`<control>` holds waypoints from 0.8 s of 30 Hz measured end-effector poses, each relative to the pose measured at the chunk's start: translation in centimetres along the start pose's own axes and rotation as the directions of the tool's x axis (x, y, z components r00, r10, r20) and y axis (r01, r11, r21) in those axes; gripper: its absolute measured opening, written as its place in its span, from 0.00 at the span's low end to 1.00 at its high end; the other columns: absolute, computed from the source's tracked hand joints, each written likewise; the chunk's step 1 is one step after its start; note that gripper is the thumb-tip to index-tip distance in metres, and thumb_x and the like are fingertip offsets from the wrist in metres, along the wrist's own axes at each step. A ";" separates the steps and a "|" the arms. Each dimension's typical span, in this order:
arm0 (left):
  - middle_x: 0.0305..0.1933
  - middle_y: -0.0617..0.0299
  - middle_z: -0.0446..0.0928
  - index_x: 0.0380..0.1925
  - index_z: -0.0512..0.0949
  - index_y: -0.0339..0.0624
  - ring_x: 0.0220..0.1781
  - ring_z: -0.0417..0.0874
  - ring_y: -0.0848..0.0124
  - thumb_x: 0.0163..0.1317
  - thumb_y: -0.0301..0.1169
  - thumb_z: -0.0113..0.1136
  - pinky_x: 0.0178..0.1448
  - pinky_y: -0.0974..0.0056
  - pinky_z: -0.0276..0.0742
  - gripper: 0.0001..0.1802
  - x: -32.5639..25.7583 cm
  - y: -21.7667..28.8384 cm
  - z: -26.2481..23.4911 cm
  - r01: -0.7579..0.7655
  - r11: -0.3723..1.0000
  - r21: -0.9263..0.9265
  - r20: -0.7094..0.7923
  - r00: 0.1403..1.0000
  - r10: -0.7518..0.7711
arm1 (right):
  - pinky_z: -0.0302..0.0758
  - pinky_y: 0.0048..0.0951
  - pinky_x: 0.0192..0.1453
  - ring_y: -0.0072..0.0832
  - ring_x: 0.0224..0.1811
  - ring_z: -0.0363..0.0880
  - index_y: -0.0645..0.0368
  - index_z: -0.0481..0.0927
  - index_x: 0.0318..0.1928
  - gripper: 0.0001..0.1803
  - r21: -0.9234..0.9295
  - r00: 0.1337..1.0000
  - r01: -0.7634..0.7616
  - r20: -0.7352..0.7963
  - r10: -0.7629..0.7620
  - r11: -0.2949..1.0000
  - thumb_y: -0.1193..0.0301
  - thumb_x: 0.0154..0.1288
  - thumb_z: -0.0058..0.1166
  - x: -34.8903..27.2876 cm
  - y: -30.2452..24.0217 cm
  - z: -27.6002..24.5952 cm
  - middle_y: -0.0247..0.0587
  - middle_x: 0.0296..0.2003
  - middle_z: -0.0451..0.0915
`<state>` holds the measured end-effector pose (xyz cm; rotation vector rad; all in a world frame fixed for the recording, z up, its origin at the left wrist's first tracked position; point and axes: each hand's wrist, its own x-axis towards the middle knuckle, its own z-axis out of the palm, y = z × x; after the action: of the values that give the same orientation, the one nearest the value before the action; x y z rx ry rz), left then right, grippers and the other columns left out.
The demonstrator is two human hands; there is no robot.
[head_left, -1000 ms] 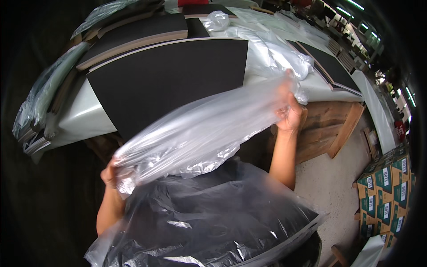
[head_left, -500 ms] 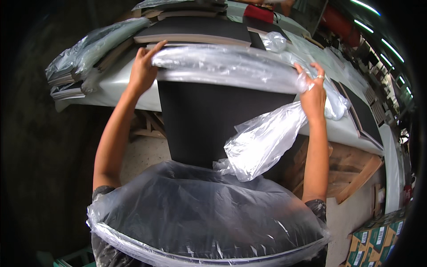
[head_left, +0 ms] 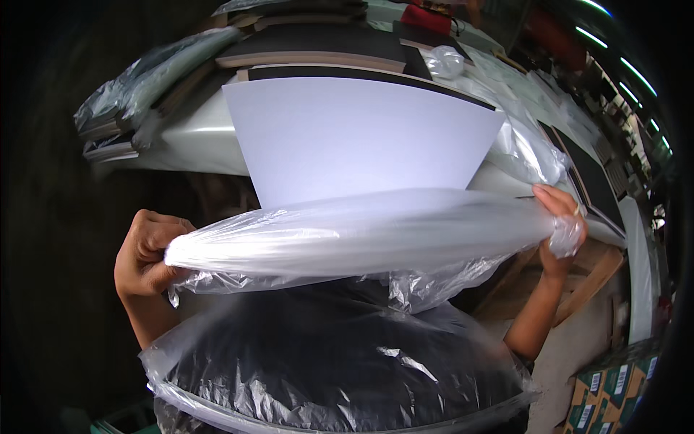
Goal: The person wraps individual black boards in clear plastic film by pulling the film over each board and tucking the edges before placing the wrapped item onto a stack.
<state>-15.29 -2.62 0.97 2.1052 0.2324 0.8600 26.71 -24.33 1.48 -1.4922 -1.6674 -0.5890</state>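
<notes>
Clear plastic film [head_left: 354, 233] is stretched sideways in front of me, bunched at both ends. My left hand [head_left: 148, 249] is closed round its left end, fingers folded in. At the other end my right hand [head_left: 565, 217] grips a gathered bit of the film between thumb and fingers. Behind the film a smooth white sheet [head_left: 361, 134] slants down from the table, its lower part hidden by the film. A black-topped board [head_left: 361, 73] shows along the sheet's far edge. Nearer my body, more clear plastic [head_left: 347, 362] covers a dark surface.
A stack of black boards [head_left: 311, 43] lies at the back of the table. At left stand plastic-wrapped boards [head_left: 152, 76]. Crumpled film [head_left: 531, 148] and dark panels [head_left: 589, 173] lie at right. Wooden framing [head_left: 589, 278] is below, with printed cartons [head_left: 614, 390] at lower right.
Both hands have pulled the film from the table's far side towards me and spread wider apart. A white sheet now shows where the film and a black surface were.
</notes>
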 end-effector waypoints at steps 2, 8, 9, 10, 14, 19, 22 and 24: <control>0.19 0.53 0.75 0.19 0.75 0.29 0.20 0.77 0.66 0.46 0.37 0.64 0.26 0.68 0.70 0.17 0.9 0.1 -1.4 0.117 0.993 0.031 0.221 0.968 -0.121 | 0.69 0.23 0.37 0.30 0.34 0.75 0.65 0.79 0.33 0.09 0.350 0.995 -0.020 0.094 -0.014 0.937 0.74 0.50 0.54 0.4 2.0 -1.5 0.44 0.31 0.77; 0.37 0.58 0.76 0.44 0.70 0.34 0.37 0.76 0.71 0.52 0.37 0.60 0.40 0.68 0.71 0.22 0.8 -10.7 1.0 0.361 0.539 -0.761 0.091 0.882 -0.463 | 0.49 0.16 0.14 0.11 0.10 0.51 0.59 0.73 0.38 0.09 0.857 0.615 -0.467 0.491 0.617 -0.218 0.71 0.56 0.51 -9.4 7.5 6.1 0.25 0.12 0.61; 0.40 0.58 0.75 0.44 0.70 0.35 0.39 0.76 0.69 0.54 0.40 0.58 0.40 0.66 0.72 0.23 -1.2 -15.4 1.7 0.285 0.397 -0.873 -0.047 0.759 -0.649 | 0.49 0.16 0.15 0.12 0.10 0.51 0.56 0.72 0.35 0.04 0.736 0.650 -0.519 0.670 0.359 -0.436 0.72 0.58 0.48 -12.4 9.5 8.1 0.26 0.13 0.63; 0.41 0.58 0.75 0.45 0.70 0.36 0.40 0.76 0.68 0.54 0.40 0.57 0.40 0.65 0.72 0.23 -3.6 -19.6 1.9 0.289 0.376 -0.880 -0.021 0.768 -0.640 | 0.50 0.16 0.15 0.12 0.11 0.53 0.53 0.73 0.34 0.02 0.678 0.599 -0.496 0.719 0.352 -0.542 0.73 0.61 0.46 -14.2 8.9 10.3 0.26 0.15 0.65; 0.38 0.59 0.75 0.42 0.72 0.38 0.39 0.77 0.64 0.47 0.34 0.60 0.36 0.63 0.73 0.21 -7.1 -24.4 5.0 0.263 0.360 -0.895 0.048 0.860 -0.508 | 0.49 0.17 0.16 0.12 0.11 0.50 0.48 0.71 0.37 0.08 0.676 0.624 -0.496 0.714 0.317 -0.545 0.61 0.66 0.41 -24.9 10.6 16.0 0.22 0.13 0.59; 0.26 0.58 0.75 0.42 0.68 0.42 0.26 0.77 0.68 0.56 0.26 0.52 0.30 0.69 0.74 0.13 -10.5 -25.2 7.6 0.463 0.024 -0.886 0.415 0.814 -0.406 | 0.55 0.22 0.27 0.19 0.21 0.57 0.54 0.71 0.39 0.08 0.562 0.264 -0.716 0.767 0.585 -0.414 0.70 0.60 0.40 -32.7 11.6 20.9 0.30 0.21 0.64; 0.22 0.66 0.71 0.38 0.69 0.46 0.22 0.73 0.76 0.59 0.28 0.50 0.26 0.74 0.69 0.07 -12.8 -27.0 10.1 0.500 0.049 -0.864 0.334 0.643 -0.689 | 0.59 0.25 0.33 0.24 0.27 0.61 0.57 0.71 0.40 0.11 0.475 0.131 -0.831 0.672 0.729 -0.289 0.75 0.57 0.38 -34.1 12.8 23.1 0.35 0.26 0.67; 0.22 0.67 0.71 0.37 0.70 0.46 0.22 0.72 0.77 0.59 0.29 0.51 0.25 0.74 0.67 0.06 -12.9 -28.8 12.8 0.600 0.056 -0.798 0.340 0.524 -0.781 | 0.62 0.27 0.38 0.27 0.31 0.64 0.60 0.71 0.41 0.13 0.424 0.056 -0.884 0.515 0.855 -0.198 0.79 0.55 0.38 -34.5 14.6 24.4 0.38 0.29 0.69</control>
<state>-12.91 2.00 -32.72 0.6784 0.7065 0.3564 33.83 -22.80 -42.59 -1.5873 -0.2379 0.8668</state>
